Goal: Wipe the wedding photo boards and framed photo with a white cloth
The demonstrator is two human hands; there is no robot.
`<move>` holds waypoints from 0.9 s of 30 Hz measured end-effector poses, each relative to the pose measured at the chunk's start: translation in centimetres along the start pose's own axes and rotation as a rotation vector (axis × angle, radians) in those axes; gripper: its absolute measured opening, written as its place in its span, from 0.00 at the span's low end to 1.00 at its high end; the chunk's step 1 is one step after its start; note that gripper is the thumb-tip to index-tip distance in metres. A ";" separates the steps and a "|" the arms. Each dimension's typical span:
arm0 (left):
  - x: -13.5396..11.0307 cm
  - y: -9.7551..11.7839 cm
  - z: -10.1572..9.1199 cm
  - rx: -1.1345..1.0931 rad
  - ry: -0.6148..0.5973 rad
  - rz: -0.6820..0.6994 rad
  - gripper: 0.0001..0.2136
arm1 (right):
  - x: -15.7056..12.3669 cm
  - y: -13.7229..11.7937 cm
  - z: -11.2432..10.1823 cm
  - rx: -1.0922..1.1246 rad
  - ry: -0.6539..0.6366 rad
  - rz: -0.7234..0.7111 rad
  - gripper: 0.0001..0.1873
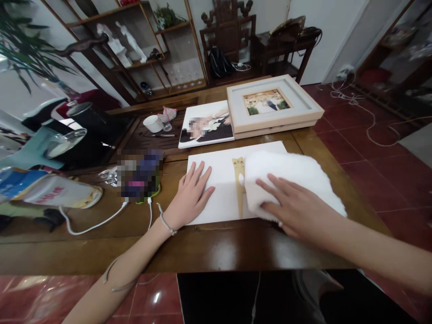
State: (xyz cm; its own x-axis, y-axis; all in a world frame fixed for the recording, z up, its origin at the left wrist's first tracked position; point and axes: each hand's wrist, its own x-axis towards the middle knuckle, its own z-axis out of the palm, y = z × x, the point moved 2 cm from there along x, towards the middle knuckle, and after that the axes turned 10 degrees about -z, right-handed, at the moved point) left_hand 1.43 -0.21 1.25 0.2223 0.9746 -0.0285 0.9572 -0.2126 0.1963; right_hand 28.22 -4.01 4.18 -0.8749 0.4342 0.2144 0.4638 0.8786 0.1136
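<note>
A white flat panel (219,175), like the back of a picture with a gold stand strip (239,184) down its middle, lies on the wooden table (209,249). My left hand (191,195) lies flat and open on the panel's left part. My right hand (293,207) presses with stretched fingers on a white fluffy towel (297,173) that covers the panel's right part.
Behind the panel lie a photo print (206,123) and a stack of light wooden picture frames (272,107). A white cup (152,123) stands further back. At the left are a lying tin (50,191), a white cable (101,221) and a blurred object (140,173). Red tiled floor (371,148) is at the right.
</note>
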 end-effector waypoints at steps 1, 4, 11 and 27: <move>0.0 0.0 0.0 0.000 -0.001 -0.001 0.26 | 0.3 1.4 0.5 0.008 -0.005 -0.019 0.23; 0.0 0.0 0.0 -0.011 -0.011 -0.005 0.26 | 1.2 5.4 1.7 0.042 0.016 -0.075 0.20; 0.0 0.1 -0.2 -0.004 -0.022 -0.015 0.26 | 2.3 7.2 1.9 0.018 0.052 -0.065 0.19; 0.0 0.0 0.0 0.000 -0.003 0.000 0.26 | 1.6 1.5 -0.9 0.143 -0.060 0.032 0.24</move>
State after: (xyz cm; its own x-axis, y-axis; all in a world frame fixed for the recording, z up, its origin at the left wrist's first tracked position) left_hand 1.40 -0.17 1.26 0.2232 0.9743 -0.0317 0.9571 -0.2128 0.1966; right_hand 27.61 -2.20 5.53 -0.8687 0.4699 0.1565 0.4710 0.8816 -0.0327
